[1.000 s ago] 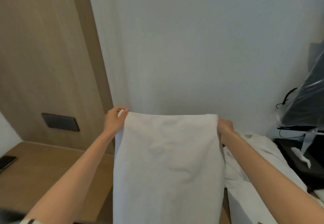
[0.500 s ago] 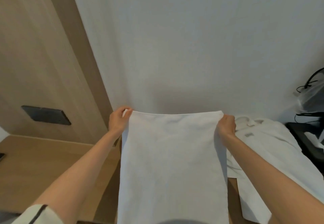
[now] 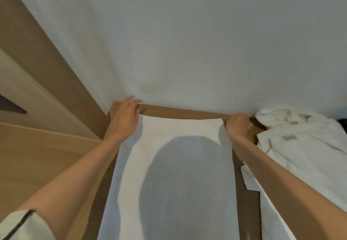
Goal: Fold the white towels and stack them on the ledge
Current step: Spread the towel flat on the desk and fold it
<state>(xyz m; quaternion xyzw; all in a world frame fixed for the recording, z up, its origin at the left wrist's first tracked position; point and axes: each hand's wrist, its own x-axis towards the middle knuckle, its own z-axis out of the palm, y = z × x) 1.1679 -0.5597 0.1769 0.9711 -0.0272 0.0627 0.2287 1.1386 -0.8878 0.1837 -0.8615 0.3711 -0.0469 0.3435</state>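
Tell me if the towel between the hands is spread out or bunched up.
Spread out: the towel lies flat and smooth along the ledge, far edge straight, left hand and right hand at its corners.

A short white sleeve [image 3: 22,226] covers the upper left arm at the lower left corner, with a thin line of dark piping [image 3: 18,224] running across it near the hem. Below it the left forearm [image 3: 75,174] is bare down to the left hand [image 3: 124,119]. The right forearm [image 3: 281,179] is likewise bare down to the right hand [image 3: 237,125].
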